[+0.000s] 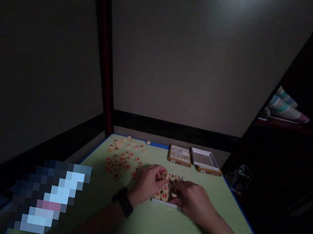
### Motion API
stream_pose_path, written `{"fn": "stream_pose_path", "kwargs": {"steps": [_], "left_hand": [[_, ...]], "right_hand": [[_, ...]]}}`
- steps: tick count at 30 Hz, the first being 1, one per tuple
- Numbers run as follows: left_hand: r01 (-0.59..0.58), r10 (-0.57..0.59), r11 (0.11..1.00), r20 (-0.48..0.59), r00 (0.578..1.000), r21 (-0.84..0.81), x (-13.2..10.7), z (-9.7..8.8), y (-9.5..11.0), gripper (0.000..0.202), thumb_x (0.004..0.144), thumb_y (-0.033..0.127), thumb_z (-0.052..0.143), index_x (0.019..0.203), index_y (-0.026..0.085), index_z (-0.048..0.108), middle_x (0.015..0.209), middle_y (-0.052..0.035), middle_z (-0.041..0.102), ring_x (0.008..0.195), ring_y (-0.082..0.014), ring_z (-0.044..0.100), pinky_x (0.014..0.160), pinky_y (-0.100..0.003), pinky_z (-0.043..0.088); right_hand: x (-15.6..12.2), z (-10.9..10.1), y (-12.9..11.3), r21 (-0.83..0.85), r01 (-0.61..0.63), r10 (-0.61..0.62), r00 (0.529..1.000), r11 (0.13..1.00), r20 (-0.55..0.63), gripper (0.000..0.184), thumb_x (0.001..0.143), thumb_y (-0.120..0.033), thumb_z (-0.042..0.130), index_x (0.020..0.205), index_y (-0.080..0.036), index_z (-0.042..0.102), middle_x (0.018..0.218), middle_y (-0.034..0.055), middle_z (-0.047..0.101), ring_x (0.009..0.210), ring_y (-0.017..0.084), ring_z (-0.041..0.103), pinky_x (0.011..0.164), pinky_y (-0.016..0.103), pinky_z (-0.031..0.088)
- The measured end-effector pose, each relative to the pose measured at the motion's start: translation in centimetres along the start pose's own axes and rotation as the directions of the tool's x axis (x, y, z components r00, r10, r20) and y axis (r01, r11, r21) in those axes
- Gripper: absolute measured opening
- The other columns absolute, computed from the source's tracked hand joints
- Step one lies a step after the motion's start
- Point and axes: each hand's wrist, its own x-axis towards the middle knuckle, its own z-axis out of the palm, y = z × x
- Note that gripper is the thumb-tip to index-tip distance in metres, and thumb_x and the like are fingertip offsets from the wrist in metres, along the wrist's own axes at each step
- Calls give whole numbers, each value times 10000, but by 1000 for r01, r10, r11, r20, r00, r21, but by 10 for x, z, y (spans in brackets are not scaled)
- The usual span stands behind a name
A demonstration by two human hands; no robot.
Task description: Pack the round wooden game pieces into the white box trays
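My left hand, with a dark watch on its wrist, pinches a round wooden game piece between thumb and fingers. It holds the piece over a small white tray that contains several round pieces with red and black characters. My right hand rests curled on the tray's right side, its fingertips on the pieces there; what they grip is hidden. A loose scatter of several similar pieces lies on the green table to the left of my hands.
At the table's far edge lie a box lid with a printed picture and an open white box. A single piece sits near the far rim. A glass container stands off the right side. A blurred patch covers the lower left.
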Motion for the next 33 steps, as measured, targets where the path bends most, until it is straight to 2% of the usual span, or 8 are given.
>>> {"fn": "stream_pose_path", "kwargs": {"steps": [3, 8, 14, 20, 23, 26, 33], "left_hand": [[-27, 27, 999, 8, 1000, 19, -1, -2, 2, 178, 726, 142, 735, 889, 208, 707, 736, 27, 659, 677, -124, 602, 695, -234, 496], [-36, 36, 999, 10, 999, 28, -1, -2, 1, 171, 731, 141, 730, 887, 206, 708, 728, 30, 650, 673, -124, 600, 699, -233, 491], [-33, 33, 999, 15, 999, 19, -2, -1, 1, 172, 729, 132, 717, 884, 206, 710, 725, 28, 648, 674, -128, 598, 694, -236, 486], [-24, 24, 1000, 37, 999, 12, -2, -2, 4, 192, 718, 107, 703, 880, 209, 710, 726, 30, 648, 664, -123, 594, 677, -228, 490], [-20, 20, 1000, 29, 999, 13, -2, -3, 5, 187, 719, 107, 711, 875, 210, 710, 726, 31, 646, 660, -122, 592, 681, -227, 494], [-15, 14, 1000, 30, 999, 11, -2, -2, 5, 189, 724, 102, 708, 879, 209, 709, 733, 31, 644, 660, -122, 590, 682, -227, 492], [-10, 9, 1000, 45, 999, 25, -3, -3, 6, 187, 719, 100, 718, 876, 201, 707, 722, 34, 634, 661, -122, 584, 679, -227, 479]], "right_hand": [[-1, -2, 3, 37, 1, -2, 1000, 999, 19, 47, 781, -246, 684, 815, -241, 716, 851, 41, 753, 778, 215, 683, 636, 260, 390], [-3, -5, 8, 106, 28, -31, 999, 994, 21, 221, 755, -170, 632, 899, -272, 765, 911, 26, 773, 818, 216, 705, 680, 264, 426], [-3, -8, 9, 141, 16, -22, 999, 990, 45, 266, 725, -146, 627, 911, -273, 768, 902, 16, 773, 803, 213, 706, 670, 260, 434], [-1, -4, 10, 120, -16, 11, 999, 993, 38, 232, 726, -154, 648, 891, -266, 767, 886, 25, 775, 797, 215, 708, 663, 257, 426], [0, -1, 8, 35, -3, 2, 1000, 999, 20, 105, 789, -210, 639, 782, -240, 739, 832, 43, 758, 761, 209, 692, 639, 255, 407], [1, 0, 7, 0, 32, -32, 999, 999, 4, 116, 832, -257, 632, 751, -227, 709, 812, 49, 738, 765, 204, 677, 647, 255, 402], [0, 1, 7, 6, 44, -44, 998, 999, 35, 123, 816, -186, 604, 763, -229, 706, 832, 36, 732, 747, 188, 664, 627, 252, 372]]}}
